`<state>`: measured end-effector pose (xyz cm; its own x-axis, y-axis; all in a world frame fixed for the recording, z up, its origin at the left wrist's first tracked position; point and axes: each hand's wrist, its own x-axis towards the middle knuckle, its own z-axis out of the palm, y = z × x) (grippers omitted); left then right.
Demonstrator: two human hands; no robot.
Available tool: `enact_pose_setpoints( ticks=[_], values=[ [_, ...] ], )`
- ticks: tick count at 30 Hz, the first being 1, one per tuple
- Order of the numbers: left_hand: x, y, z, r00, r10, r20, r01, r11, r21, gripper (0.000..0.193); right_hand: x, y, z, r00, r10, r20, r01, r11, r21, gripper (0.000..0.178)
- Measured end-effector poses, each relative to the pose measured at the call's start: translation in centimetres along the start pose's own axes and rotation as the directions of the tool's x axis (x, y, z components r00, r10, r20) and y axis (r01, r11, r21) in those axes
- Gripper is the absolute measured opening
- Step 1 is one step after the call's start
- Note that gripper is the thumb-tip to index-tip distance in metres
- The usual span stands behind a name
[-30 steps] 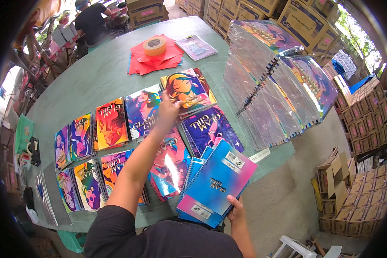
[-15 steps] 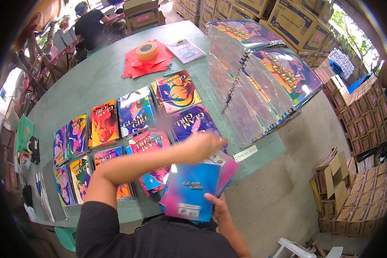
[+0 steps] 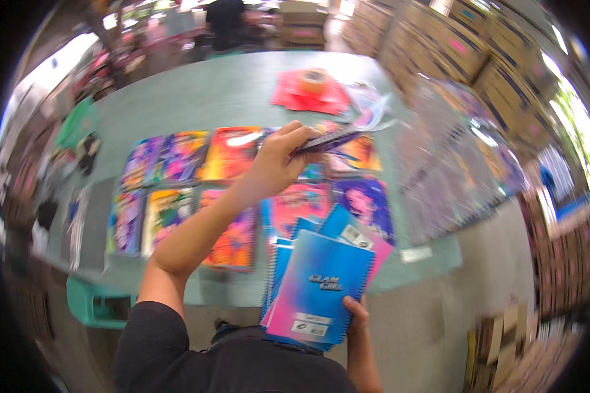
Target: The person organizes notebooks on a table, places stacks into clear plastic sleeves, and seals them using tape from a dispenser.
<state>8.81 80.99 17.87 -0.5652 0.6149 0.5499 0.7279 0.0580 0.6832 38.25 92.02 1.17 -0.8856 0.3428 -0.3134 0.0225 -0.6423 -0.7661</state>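
My left hand point(image 3: 287, 157) is raised over the table, its fingers closed on the edge of a spiral notebook point(image 3: 339, 139) seen nearly side-on and blurred. A loose clear flap or page trails from its far end. Close to my body, my right hand point(image 3: 357, 313) grips a fanned stack of blue-and-pink spiral notebooks point(image 3: 321, 268), thumb on the top one. Two rows of bright illustrated notebooks point(image 3: 233, 154) lie beyond, partly hidden by my left arm. A purple notebook point(image 3: 367, 209) ends the near row at the right.
Red sheets point(image 3: 288, 95) with a roll of tape point(image 3: 313, 80) on them lie at the back of the green table point(image 3: 216, 82). Plastic-wrapped notebook piles point(image 3: 439, 164) cover the right end. Cartons point(image 3: 505, 72) are stacked behind. A green stool point(image 3: 88, 302) stands at lower left; another person point(image 3: 225, 23) is far off.
My left hand has lifted from near the held stack, moving up and left with a notebook in it. My right hand still holds its stack. The whole view has shifted and blurred.
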Motion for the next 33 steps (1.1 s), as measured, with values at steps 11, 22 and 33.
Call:
enact_pose_setpoints(
  ticks=[11, 22, 33],
  values=[
    [-46.5, 1.5, -29.1, 0.78, -0.531, -0.332, 0.603, 0.78, 0.168, 0.052, -0.5, 23.2, 26.9, 0.798, 0.537, 0.275, -0.532, 0.841, -0.097, 0.051],
    [-60.6, -0.9, -46.3, 0.376, -0.746, -0.549, 0.494, 0.663, -0.563, 0.084, -1.7, 39.7, 54.1, 0.569, 0.666, 0.483, -0.485, 0.746, -0.457, 0.067],
    [-57.9, -17.2, -67.1, 0.741, -0.59, -0.319, 0.332, 0.737, -0.589, 0.106, 8.1, 47.7, 70.0, 0.711, -0.096, 0.696, 0.405, 0.865, -0.295, 0.094]
  ],
)
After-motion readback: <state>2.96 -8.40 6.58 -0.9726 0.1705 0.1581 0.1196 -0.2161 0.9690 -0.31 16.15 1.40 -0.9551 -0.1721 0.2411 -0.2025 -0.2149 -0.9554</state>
